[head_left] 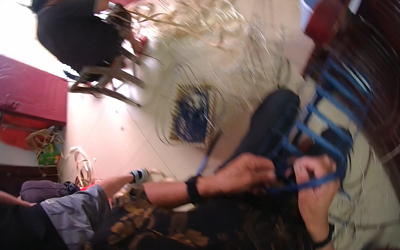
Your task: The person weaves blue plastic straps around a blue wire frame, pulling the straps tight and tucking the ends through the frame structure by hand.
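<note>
Two bare hands: we hold them at the near right, close together, a blue strip (301, 186) running between them.
Left hand (250, 173): our fingers are bunched at the strip's left end; blur hides whether they pinch it, so we cannot tell.
Right hand (312, 194): our fingers are curled and clamped on the blue strip, which crosses the hand slantwise.
Wrists: we see a black band (193, 189) on the left one and a dark band (324, 238) on the right.
Blue lattice (314, 135): we find it just beyond our hands, to the right, its bars spaced like rungs.
Floor (119, 146): left of the lattice, we see a rectangular piece (176, 116) with a pale rim and dark blue middle.
Pale strips (201, 19): we see them lying in loose curls at the far middle.
Far left: a person in dark clothes (75, 30) sits on a wooden stool (113, 74) before a red door.
Near left: we have another person beside us, in grey shorts (71, 212).
</note>
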Demonstrator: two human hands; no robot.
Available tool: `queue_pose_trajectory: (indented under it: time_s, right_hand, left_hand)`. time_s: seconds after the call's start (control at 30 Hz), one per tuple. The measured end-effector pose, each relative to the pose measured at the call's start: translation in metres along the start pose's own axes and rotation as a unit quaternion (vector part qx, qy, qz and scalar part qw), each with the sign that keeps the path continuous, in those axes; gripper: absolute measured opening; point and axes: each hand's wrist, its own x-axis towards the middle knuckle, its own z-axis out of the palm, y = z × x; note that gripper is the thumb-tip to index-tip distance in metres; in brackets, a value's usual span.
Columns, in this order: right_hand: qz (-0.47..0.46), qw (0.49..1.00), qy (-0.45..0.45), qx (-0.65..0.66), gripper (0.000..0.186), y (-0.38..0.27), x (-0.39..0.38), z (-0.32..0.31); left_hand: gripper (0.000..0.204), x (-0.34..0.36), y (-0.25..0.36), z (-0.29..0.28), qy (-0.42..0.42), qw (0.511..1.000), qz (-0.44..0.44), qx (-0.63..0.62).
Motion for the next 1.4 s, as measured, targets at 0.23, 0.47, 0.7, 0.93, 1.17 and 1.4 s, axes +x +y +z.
queue_pose_trajectory:
  time_s: [0.23, 0.47, 0.7, 0.93, 1.17, 1.4]
  right_hand:
    - [0.032, 0.997, 0.02, -0.07, 0.014, 0.005, 0.001, -0.008]
    - [0.028, 0.991, -0.01, -0.127, 0.019, 0.01, 0.003, -0.001]
    - [0.018, 0.987, -0.055, -0.147, 0.021, 0.011, 0.004, 0.003]
    - [0.004, 0.988, -0.095, -0.125, 0.019, 0.013, 0.008, 0.006]
    - [-0.015, 0.984, -0.098, -0.148, 0.018, 0.011, 0.007, 0.016]
    - [-0.039, 0.973, -0.103, -0.203, 0.021, 0.01, 0.003, 0.023]
  left_hand:
    - [0.021, 0.001, -0.013, -0.005, 0.053, 0.994, -0.091, 0.011]
    - [0.018, 0.004, -0.008, -0.002, 0.041, 0.994, -0.095, -0.047]
    - [0.02, 0.01, -0.026, 0.004, 0.061, 0.996, -0.031, -0.055]
    - [0.019, 0.014, -0.031, 0.006, 0.07, 0.997, 0.028, -0.027]
    - [0.015, 0.014, -0.032, 0.005, 0.072, 0.996, 0.038, -0.038]
    - [0.016, 0.017, -0.039, 0.01, 0.108, 0.992, 0.059, -0.039]
